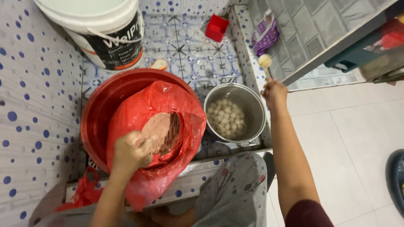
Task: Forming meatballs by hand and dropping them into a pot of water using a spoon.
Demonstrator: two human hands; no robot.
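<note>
My left hand (131, 152) is closed in a lump of pinkish-brown paste (162, 131), which fills a red plastic bag (185, 126) standing in a red basin (101, 105). My right hand (274, 93) is raised at the right and holds a spoon handle upright, with a pale round ball (265, 61) on its top end. Beside the bag stands a steel pot (252, 103) of water with several pale balls (226, 117) floating in it.
A white bucket (105, 29) stands at the back left on the blue-dotted tiled floor. A small red box (216, 27), a purple packet (266, 34) and a crumpled red bag (84, 191) lie around. My knee in grey patterned cloth (235, 189) is at the bottom.
</note>
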